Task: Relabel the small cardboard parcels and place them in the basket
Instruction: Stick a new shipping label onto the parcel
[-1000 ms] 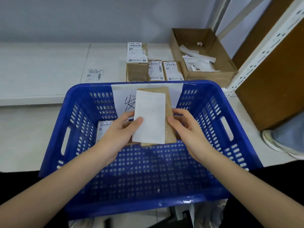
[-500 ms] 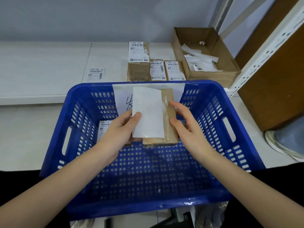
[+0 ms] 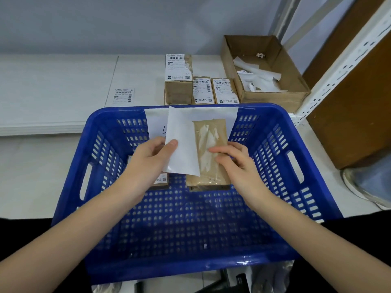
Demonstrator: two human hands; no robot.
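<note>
Over the blue basket I hold a small cardboard parcel. My right hand grips its right side, fingers on the top face. My left hand pinches a white label sheet, peeled to the left off the parcel; torn white paper remains on the bared cardboard. Another labelled parcel lies on the basket floor, mostly hidden under my left hand. Three labelled parcels stand on the low white platform behind the basket.
An open cardboard box with white paper scraps sits at the back right. A loose label lies on the platform. A white sheet with handwriting hangs on the basket's far wall. White shelf upright and brown panel stand right.
My left hand has pulled the white label leftward off the parcel, baring the cardboard top with torn paper residue. My right hand shifted onto the parcel's top face.
</note>
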